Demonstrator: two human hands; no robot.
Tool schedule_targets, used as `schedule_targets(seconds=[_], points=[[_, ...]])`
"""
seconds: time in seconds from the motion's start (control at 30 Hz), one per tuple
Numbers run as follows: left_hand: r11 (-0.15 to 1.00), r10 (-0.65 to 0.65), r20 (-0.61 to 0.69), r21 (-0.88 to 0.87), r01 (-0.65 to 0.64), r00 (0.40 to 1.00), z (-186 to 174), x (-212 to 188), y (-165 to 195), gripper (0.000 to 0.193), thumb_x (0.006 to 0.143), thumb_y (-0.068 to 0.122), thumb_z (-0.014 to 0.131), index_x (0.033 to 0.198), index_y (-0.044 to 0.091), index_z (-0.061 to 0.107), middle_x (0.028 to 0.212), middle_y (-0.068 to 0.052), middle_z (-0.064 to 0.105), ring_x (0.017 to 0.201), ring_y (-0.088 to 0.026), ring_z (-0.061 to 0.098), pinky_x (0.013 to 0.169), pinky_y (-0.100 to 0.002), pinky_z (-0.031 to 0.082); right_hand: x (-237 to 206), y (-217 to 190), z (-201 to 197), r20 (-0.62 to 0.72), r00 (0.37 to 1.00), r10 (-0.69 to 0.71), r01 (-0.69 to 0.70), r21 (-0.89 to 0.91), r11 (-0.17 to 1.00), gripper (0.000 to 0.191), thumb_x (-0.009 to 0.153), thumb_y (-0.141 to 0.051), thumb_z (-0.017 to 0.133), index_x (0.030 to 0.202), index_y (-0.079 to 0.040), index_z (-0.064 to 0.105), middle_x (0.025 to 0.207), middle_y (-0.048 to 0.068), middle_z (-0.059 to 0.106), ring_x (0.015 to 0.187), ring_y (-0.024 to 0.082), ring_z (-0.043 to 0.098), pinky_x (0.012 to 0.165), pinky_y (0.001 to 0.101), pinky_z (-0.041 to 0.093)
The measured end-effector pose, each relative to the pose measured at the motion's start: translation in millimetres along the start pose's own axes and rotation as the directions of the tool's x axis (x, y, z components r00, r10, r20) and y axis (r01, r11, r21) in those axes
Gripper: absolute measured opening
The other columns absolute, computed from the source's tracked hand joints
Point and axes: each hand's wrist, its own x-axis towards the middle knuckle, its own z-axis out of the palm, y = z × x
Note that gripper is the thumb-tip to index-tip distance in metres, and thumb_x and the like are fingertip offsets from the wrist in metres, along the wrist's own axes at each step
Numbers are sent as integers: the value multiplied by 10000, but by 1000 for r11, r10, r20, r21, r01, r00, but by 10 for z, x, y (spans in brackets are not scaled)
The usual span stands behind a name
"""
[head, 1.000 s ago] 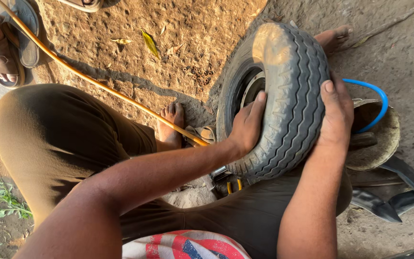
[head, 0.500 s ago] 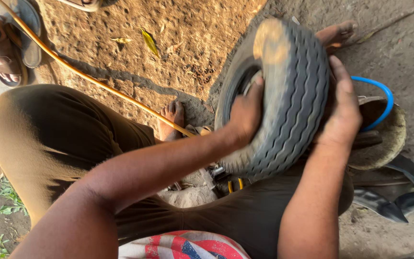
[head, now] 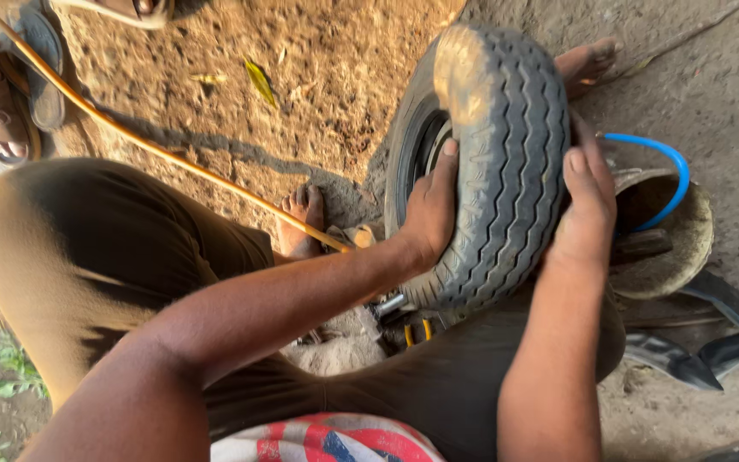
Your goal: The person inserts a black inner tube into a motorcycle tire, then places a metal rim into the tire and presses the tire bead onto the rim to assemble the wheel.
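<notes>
The tyre (head: 493, 162) is standing upright on its tread between the person's knees, leaning slightly, with its lower edge hidden behind the left forearm and the brown trousers (head: 113, 257). The left hand (head: 429, 214) is pressing flat against the left sidewall, fingers together, thumb lying up along the tread edge; its palm is out of sight. The right hand (head: 583, 205) is cupping the right shoulder of the tyre, fingers close together and stretched upward over the tread, so the far sidewall is hidden entirely. Only a dark sliver of the rim (head: 425, 141) is showing inside the tyre.

An orange hose (head: 173, 158) is running diagonally across the dirt and disappearing behind the left wrist. A bare foot (head: 301, 222) is peeking out below it, and another foot (head: 588, 60) is half hidden behind the tyre's top. A blue hose (head: 665, 171) is curving over a round basin (head: 677, 248), mostly blocked by the right hand. Black rubber strips (head: 694, 342) are lying at the right, cut off at the frame's edge. Small tools under the tyre are too blurred to identify. Sandals (head: 2, 103) are sitting at top left, partly cropped.
</notes>
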Motion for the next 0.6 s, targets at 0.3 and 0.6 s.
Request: schedule_targets(seconds=[0.3,0.6], points=[[951,62,-50,305,-44,997,125,136,186,975,956,732,211,1270,-83,646,1217,-305,696,1146,-387,658,1038,-449,442,10,13,-178,10,996,-85,85,-231,969,811,1005,-393,679,1594,89,400,1645,208,456,1566,288,408,1346,400,243],[861,121,-131,507,-38,984,119,-133,109,920,962,733,263,1118,-34,748,1093,-288,727,1086,-421,660,1006,-466,453,57,149,-271,-21,999,-46,44,-95,994,694,1025,-236,705,1570,80,415,1593,185,497,1482,259,474,1308,394,323]])
